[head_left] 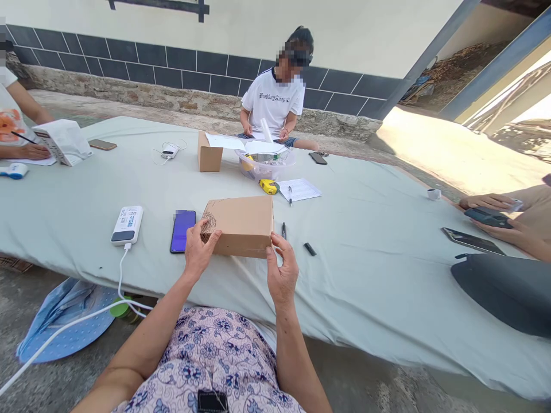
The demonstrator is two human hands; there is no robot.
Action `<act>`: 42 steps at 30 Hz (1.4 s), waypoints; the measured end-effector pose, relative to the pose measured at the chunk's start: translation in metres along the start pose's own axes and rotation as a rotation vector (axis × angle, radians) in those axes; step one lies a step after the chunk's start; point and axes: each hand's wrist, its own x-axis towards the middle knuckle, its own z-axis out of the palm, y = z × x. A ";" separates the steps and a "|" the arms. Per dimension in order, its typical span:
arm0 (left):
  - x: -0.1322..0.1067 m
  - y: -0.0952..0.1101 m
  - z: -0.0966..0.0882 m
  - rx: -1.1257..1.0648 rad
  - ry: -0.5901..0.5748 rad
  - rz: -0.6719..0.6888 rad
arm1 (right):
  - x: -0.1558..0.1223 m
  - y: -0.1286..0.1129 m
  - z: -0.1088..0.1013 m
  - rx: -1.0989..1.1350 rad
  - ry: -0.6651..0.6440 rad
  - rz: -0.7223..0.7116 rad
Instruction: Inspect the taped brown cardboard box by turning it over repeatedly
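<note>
A brown cardboard box (241, 217) is between my two hands near the front of the cloth-covered table (370, 275). Black scribbled lines mark its left end. My left hand (200, 249) grips the left end, thumb on the front edge. At the right front corner, my right hand (282, 267) holds the box with thumb and bent fingers. Just behind my right hand lies a black marker (284, 230), and a black cap (310, 249) is to its right. A phone with a blue screen (183, 231) lies beside my left hand.
A white power bank (127, 225) with a cable lies left. Farther back are a yellow tape measure (269, 186), paper with a pen (303, 189), a plastic basin (269, 170) and another box (209, 158). A dark cap (503, 289) lies right. Other people sit around the table.
</note>
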 end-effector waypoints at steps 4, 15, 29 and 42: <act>0.001 -0.004 0.003 -0.004 0.016 0.021 | -0.001 0.014 0.004 0.002 -0.029 0.060; 0.005 -0.011 0.000 -0.088 -0.015 0.041 | -0.003 0.020 0.012 0.245 0.097 0.126; -0.008 -0.018 0.022 -0.465 -0.324 -0.152 | 0.001 -0.022 -0.013 0.015 0.229 -0.352; -0.009 -0.011 0.020 -0.538 -0.362 -0.224 | 0.002 -0.018 -0.011 0.024 0.240 -0.449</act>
